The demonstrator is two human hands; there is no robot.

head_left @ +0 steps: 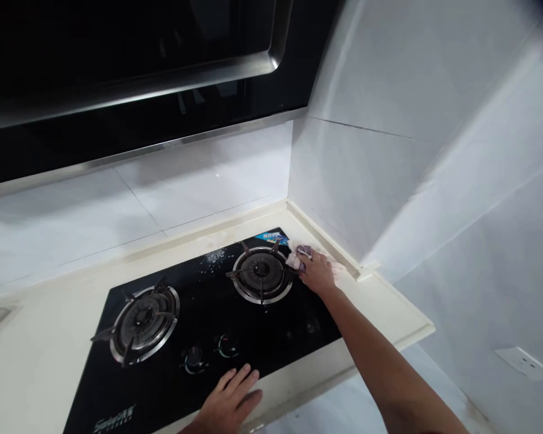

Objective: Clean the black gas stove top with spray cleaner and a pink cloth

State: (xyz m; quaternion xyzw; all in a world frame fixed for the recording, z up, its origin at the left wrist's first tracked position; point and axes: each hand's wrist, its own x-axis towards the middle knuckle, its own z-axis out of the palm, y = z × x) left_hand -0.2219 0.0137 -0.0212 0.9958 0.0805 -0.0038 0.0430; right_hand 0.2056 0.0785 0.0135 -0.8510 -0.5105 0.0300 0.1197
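Observation:
A black glass gas stove (185, 319) with two burners is set in a pale countertop (36, 343). Bunched under my right hand (317, 272) is a pinkish-white and purple cloth (298, 258), at the stove's right edge beside the right burner (262, 272). My fingers are closed over the cloth, and part of it spreads onto the counter. My left hand (230, 401) lies with fingers stretched out on the front edge of the stove, just below the control knobs (227, 345). It holds nothing. The left burner (144, 322) stands farther to the left.
A black range hood (153, 78) with a metal trim hangs low over the back. White tiled walls (226, 175) meet at the corner behind the stove. A raised counter lip (323, 238) runs along the right wall. A wall socket (527, 363) sits at lower right.

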